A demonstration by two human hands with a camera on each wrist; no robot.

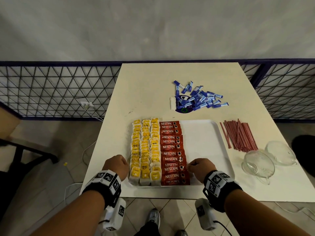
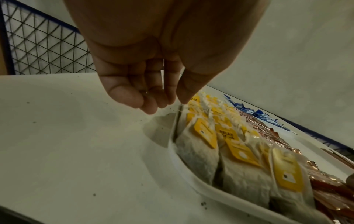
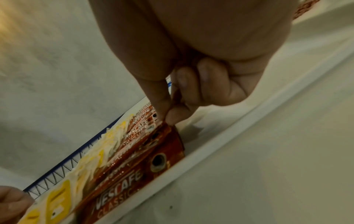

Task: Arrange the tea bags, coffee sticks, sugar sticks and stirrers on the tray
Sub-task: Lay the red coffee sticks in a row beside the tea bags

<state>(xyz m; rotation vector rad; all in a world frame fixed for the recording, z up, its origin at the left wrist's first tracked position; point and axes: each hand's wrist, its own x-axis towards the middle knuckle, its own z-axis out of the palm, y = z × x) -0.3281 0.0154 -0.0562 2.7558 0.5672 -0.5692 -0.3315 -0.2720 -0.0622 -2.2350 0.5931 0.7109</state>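
A white tray (image 1: 201,150) lies near the table's front edge. Three columns of yellow-tagged tea bags (image 1: 144,150) fill its left part, beside one column of red coffee sticks (image 1: 172,150); its right part is bare. Blue sugar sticks (image 1: 201,97) lie heaped on the table behind the tray, and red stirrers (image 1: 238,135) lie to its right. My right hand (image 1: 189,167) pinches the right end of a coffee stick (image 3: 164,128) between thumb and forefinger (image 3: 176,116). My left hand (image 2: 162,104) hovers by the tray's left rim (image 2: 191,178), loosely curled and holding nothing.
Two glass cups (image 1: 259,166) (image 1: 279,152) lie at the right, just past the stirrers. A dark round disc (image 1: 184,109) and a white packet (image 1: 172,103) sit by the sugar heap. A wire fence (image 1: 59,91) runs behind the white table (image 1: 144,86).
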